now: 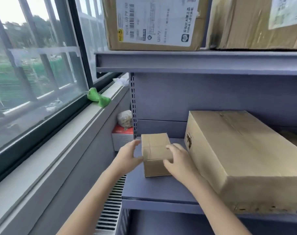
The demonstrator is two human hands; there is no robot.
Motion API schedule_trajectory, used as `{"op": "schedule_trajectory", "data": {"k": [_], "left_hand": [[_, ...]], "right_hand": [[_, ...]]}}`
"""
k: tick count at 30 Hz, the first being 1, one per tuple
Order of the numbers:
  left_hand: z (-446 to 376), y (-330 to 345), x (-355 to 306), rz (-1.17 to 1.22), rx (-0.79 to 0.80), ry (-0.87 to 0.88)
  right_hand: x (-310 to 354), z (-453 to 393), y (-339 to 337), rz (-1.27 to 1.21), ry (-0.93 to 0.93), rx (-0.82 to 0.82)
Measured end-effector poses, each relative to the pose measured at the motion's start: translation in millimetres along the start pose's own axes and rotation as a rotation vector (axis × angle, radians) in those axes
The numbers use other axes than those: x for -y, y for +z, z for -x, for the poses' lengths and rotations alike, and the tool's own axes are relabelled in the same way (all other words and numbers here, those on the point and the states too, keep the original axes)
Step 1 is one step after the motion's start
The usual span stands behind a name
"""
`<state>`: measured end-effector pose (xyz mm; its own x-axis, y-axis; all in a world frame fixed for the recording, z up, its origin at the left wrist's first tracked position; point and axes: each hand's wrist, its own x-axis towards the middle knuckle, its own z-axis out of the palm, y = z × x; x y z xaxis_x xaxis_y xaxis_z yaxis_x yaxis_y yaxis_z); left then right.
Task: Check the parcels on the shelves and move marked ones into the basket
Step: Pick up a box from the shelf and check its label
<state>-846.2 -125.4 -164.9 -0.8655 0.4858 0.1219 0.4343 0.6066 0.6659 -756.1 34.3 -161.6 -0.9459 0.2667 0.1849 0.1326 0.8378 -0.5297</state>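
Observation:
A small plain cardboard parcel (154, 150) stands on the middle grey shelf (161, 189), near its left end. My left hand (127, 158) touches the parcel's left side, thumb at the lower front corner. Against the parcel's right side lies my right hand (180, 160), fingers curled over the top and front edge. Both hands clasp the parcel, which rests on the shelf. No mark shows on its visible faces. A large cardboard box (246, 158) lies just to the right, close to my right hand. No basket is in view.
The upper shelf (195, 61) carries two boxes with shipping labels (152, 21) (256, 22). A window and its sill (47, 156) run along the left, with a green object (97, 98) on it. A red-and-white box (122, 136) sits behind the shelf post.

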Motion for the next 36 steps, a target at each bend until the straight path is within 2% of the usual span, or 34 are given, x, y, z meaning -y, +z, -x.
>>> {"op": "schedule_trajectory", "data": {"k": [4,8,10,13,18,20,23,29,33,36], "left_hand": [[5,23,14,0.113,0.092,-0.093],[13,43,23,0.148,0.105,-0.230],[17,49,23,0.143,0.071,-0.209],[26,52,19,0.233,-0.044,-0.119],[38,35,1,0.605,-0.220,0.015],[40,27,-7,0.679,-0.203,0.060],[43,19,-16,0.657,-0.130,0.130],[51,8,-21,0.703,-0.040,0.227],[53,4,-22,0.713,-0.022,0.219],[56,7,-17,0.710,-0.069,0.138]], "right_hand": [[-11,-4,21,-0.073,0.108,-0.051],[-17,-4,35,-0.363,0.304,0.018],[-21,-2,42,-0.477,0.358,0.036],[-22,5,44,-0.523,0.335,-0.021],[-10,23,24,-0.675,0.227,-0.185],[-4,27,14,-0.765,0.169,-0.225],[2,31,-1,-0.898,0.074,-0.213],[2,31,-12,-1.061,-0.056,0.018],[1,28,-8,-1.164,-0.038,-0.062],[0,23,-3,-1.289,0.046,-0.093]]}}
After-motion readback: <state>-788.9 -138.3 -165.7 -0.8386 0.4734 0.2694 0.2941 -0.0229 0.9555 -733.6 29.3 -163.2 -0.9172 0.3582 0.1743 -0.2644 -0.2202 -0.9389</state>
